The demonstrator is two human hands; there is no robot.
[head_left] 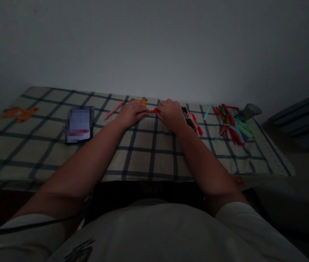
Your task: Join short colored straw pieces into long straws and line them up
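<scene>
A small, narrow red strip [153, 111] spans the gap between my two hands above the checked tablecloth. My left hand [133, 114] pinches its left end, fingers closed. The other end is in the closed fingers of my right hand [171, 113]. Just left of my left hand lies a pink pen-like stick [114, 110]. Partly hidden behind my right wrist is a small heap of black, pink and red pieces [191, 120], whose kind I cannot make out.
A phone [79, 125] with a lit, blurred screen lies at the left. On the right is a tangled pile of coloured strips [232, 127], beside a clear cup-like container [250, 111] on its side. The table, covered by a tablecloth [143, 160], meets a wall [154, 47] behind.
</scene>
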